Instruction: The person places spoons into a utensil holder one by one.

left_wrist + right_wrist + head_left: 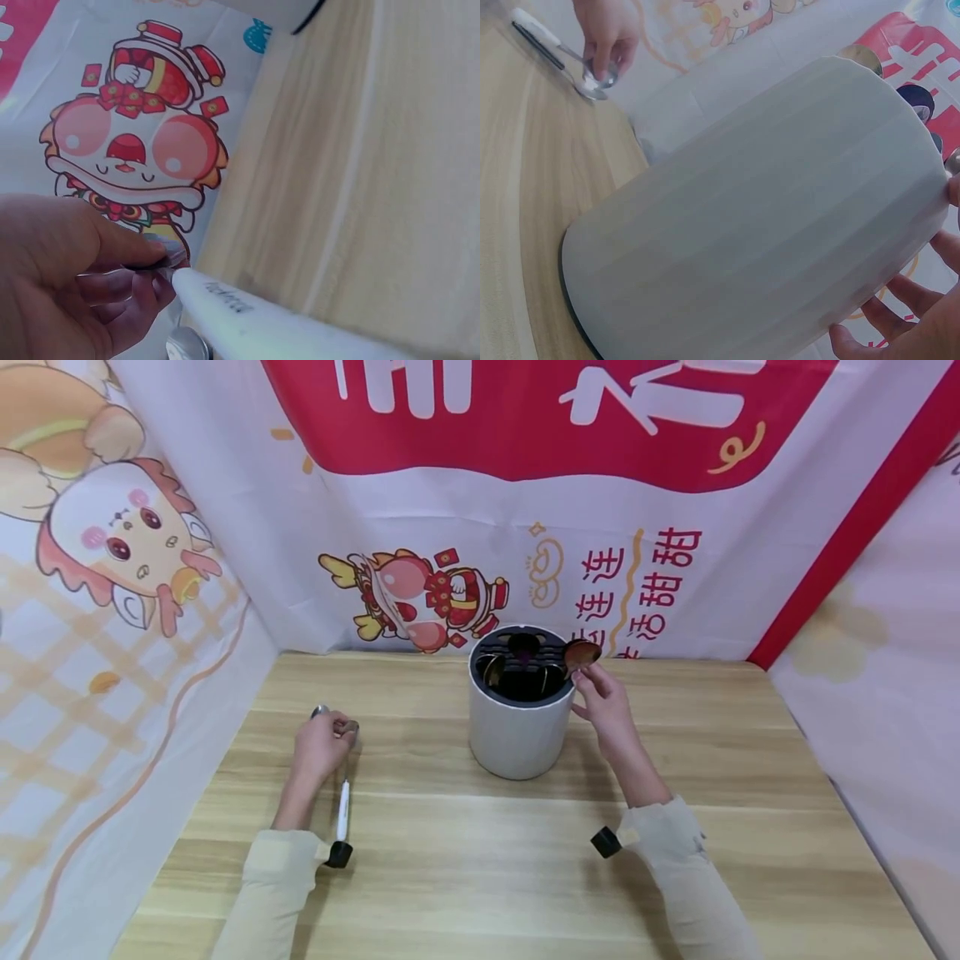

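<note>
My left hand [321,752] pinches the bowl of a white-handled spoon [343,810], its handle pointing back toward my sleeve. In the right wrist view a second spoon with a dark handle [538,46] lies on the table just beside it; its bowl shows below the left hand in the left wrist view. A white ribbed utensil holder [519,739] with a dark slotted top stands near the back. My right hand [606,710] touches its right side with spread fingertips, thumb near the rim. Close by the thumb, a copper-coloured spoon [582,654] rises out of the holder.
Several other spoon bowls [494,671] stick up from the holder's slots. Printed cloth [420,502] hangs behind the wooden table [465,868] and along both sides. Small black wrist devices [606,842] sit at both cuffs.
</note>
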Demonstrator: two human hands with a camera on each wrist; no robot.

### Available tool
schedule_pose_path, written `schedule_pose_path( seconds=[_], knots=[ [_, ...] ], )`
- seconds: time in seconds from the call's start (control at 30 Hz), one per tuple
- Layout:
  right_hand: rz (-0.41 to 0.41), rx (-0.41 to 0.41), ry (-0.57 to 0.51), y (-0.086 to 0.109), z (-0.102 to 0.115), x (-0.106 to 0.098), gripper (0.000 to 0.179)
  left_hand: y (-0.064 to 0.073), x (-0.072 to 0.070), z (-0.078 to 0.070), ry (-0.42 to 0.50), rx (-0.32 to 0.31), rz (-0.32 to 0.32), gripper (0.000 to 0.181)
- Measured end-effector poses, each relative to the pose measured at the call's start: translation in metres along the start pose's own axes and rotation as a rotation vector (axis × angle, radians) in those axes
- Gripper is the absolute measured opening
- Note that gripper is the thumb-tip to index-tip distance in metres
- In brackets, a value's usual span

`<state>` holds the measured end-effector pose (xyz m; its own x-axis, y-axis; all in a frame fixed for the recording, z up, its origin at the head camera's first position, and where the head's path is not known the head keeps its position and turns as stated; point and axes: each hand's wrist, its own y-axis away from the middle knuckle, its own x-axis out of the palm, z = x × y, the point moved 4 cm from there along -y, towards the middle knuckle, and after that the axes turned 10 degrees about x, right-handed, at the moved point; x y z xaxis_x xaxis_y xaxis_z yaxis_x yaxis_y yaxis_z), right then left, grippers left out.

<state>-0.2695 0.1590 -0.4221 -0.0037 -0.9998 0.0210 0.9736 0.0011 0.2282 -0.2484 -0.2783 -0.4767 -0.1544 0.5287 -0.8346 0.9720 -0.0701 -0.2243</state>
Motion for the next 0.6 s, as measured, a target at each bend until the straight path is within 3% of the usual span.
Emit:
schedule_pose_path(
  seconds=[0.6],
  knots=[
    [-0.007, -0.016, -0.009, -0.001, -0.002, -0.001, 0.046, -0.003, 0.001, -0.043, 0.419, 0.064, 0.026, 0.023]
  ],
)
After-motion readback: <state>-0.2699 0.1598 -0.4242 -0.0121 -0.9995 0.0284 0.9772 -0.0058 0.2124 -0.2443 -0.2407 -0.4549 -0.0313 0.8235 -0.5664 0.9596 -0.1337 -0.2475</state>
